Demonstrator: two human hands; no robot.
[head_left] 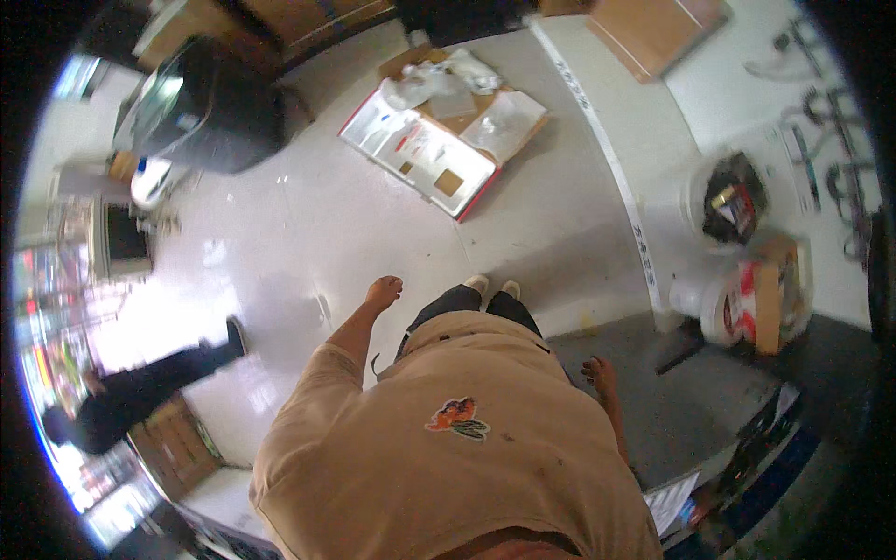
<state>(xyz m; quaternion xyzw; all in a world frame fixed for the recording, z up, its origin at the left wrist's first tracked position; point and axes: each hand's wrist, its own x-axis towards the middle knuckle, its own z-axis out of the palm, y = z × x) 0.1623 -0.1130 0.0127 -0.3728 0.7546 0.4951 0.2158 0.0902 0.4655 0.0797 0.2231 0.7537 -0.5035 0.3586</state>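
My left hand (384, 293) hangs out to the left of my body above the pale floor, fingers loosely bent and nothing in them. On the other side, my right hand (599, 373) is over a dark grey surface (644, 383), its fingers a little apart and holding nothing; whether it touches that surface I cannot tell. Ahead of my feet an opened carton (420, 159) with a white inside and red edges lies on the floor. Crumpled clear plastic bags (448, 79) and brown cardboard lie at its far side.
At far left stands a large dark covered object (219, 112). A person in dark clothes (140, 397) is at the left. White buckets, one lined with a black bag (733, 201), one holding cardboard (767, 303), stand at right. Tools (845, 168) hang on the right wall.
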